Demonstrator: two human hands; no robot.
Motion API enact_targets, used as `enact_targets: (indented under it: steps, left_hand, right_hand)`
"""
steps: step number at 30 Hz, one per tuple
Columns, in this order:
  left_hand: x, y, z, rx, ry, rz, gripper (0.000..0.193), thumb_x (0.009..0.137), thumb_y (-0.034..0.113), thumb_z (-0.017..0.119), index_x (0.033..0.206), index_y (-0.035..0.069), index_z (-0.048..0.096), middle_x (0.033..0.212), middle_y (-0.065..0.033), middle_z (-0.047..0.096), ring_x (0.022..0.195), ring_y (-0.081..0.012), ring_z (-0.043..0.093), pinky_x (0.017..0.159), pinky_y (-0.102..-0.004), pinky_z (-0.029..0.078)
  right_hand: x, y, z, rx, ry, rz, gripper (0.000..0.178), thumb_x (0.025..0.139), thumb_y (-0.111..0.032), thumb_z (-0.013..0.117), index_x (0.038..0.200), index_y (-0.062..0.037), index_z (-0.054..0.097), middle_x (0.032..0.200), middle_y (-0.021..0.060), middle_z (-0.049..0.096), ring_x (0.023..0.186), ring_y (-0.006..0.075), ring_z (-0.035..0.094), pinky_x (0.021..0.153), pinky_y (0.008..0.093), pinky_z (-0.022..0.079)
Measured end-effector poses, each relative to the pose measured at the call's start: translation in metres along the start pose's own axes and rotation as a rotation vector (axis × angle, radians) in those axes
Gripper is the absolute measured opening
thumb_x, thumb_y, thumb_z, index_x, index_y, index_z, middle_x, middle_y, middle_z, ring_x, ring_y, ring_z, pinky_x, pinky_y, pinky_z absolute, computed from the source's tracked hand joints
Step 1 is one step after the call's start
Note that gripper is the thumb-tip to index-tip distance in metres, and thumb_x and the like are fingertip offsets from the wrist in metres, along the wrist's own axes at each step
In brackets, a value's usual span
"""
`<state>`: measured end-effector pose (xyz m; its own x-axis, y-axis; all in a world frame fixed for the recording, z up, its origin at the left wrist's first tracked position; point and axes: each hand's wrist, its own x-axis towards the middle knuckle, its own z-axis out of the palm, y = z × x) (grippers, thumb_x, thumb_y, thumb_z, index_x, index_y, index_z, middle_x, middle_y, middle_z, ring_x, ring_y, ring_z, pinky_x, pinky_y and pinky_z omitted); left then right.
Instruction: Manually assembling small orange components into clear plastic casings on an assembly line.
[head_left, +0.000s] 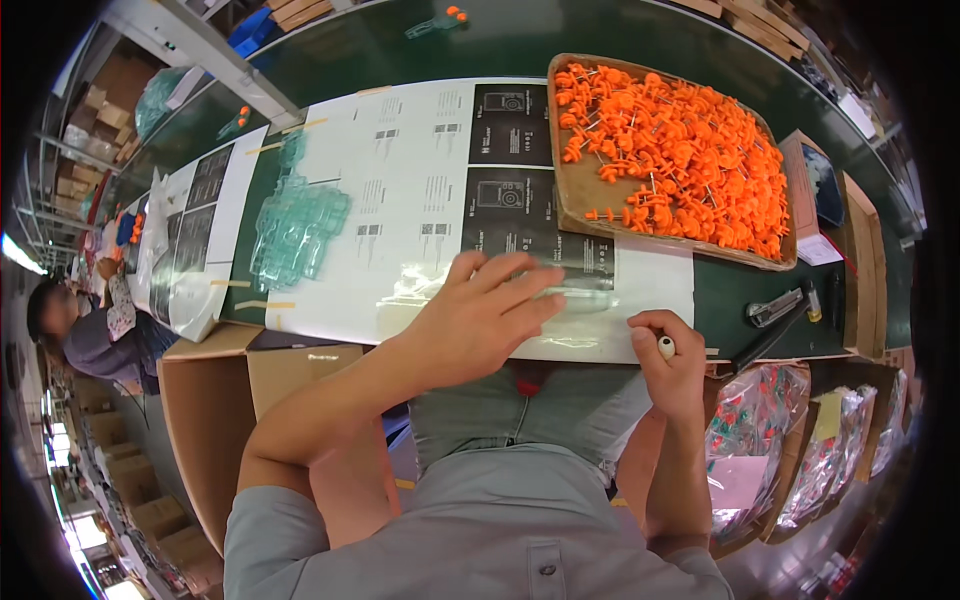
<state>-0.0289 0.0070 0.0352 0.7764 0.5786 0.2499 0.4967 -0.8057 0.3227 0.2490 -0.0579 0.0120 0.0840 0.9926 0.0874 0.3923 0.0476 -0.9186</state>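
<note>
My left hand (490,305) is stretched palm down over the printed sheet (410,200), its fingers apart. By its fingertips lies a clear plastic piece (592,300); whether they touch it I cannot tell. To the right, at the table's near edge, my right hand (672,368) is closed round a slim stick-like thing with a round pale end (666,346); the rest of it is hidden in the fist. A pile of clear greenish plastic shells (298,232) lies on the sheet's left part. Beyond my right hand stands a cardboard tray (600,190) heaped with orange plastic pieces with metal shafts (690,150).
A utility knife (775,308) lies at the right near a cardboard box (862,265). Below the edge, boxes hold bagged parts (750,440). An open carton (215,400) stands at my left. Another person (100,325) works farther left. A metal post (235,65) rises behind.
</note>
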Motion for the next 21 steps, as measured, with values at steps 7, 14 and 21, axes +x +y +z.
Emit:
enact_targets:
  steps: [7, 14, 21]
  left_hand:
    - [0.0, 0.007, 0.014, -0.029, -0.044, -0.047, 0.051, 0.081, 0.004, 0.074, 0.13, 0.01, 0.061, 0.139, -0.0081, 0.058, 0.129, -0.0278, 0.054, 0.101, -0.0461, 0.041]
    - [-0.015, 0.028, 0.02, -1.138, 0.579, -0.485, 0.056, 0.082, 0.001, 0.073, 0.134, 0.004, 0.053, 0.139, -0.0175, 0.054, 0.13, -0.0319, 0.053, 0.11, -0.0459, 0.04]
    - [-0.027, -0.009, -0.021, -0.217, 0.308, -0.309, 0.052, 0.079, 0.006, 0.078, 0.127, 0.003, 0.057, 0.134, -0.0172, 0.058, 0.125, -0.0356, 0.056, 0.107, -0.0425, 0.043]
  right_hand:
    - [-0.004, 0.007, 0.003, -0.014, 0.027, -0.047, 0.012, 0.094, -0.009, 0.068, 0.099, 0.0009, 0.07, 0.078, 0.0004, 0.064, 0.073, 0.006, 0.052, 0.065, 0.0229, 0.044]
    - [-0.009, 0.006, -0.003, 0.019, -0.01, -0.062, 0.011, 0.092, -0.008, 0.068, 0.099, 0.0008, 0.07, 0.082, 0.0043, 0.068, 0.075, 0.0099, 0.058, 0.07, 0.0251, 0.048]
    - [-0.01, 0.01, -0.004, 0.023, 0.03, -0.124, 0.012, 0.088, -0.006, 0.07, 0.097, 0.0011, 0.071, 0.083, 0.0101, 0.07, 0.075, 0.0165, 0.065, 0.07, 0.0284, 0.052]
